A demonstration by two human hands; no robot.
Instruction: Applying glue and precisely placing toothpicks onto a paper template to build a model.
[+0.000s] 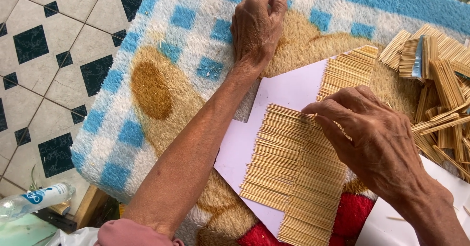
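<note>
Right hand [377, 143] lay flat over the sticks [298, 172], fingers [325, 110] pressed together and bent down onto the top edge of the row, pinning rather than pinching; left hand [258, 23] rested apart on the rug [161, 79], fingers curled loosely, holding nothing. Sticks sat side by side in stepped bands across the pale card [289, 87], card itself on the rug, with a loose pile [440, 79] of more stick bundles just to the right. Judged best done with even, light pressure along the row's edge, so no stick rode over its neighbour; ends kept level; card held from sliding on the soft pile. Bottle [34, 199] lay well apart on the tiled floor [44, 55].
</note>
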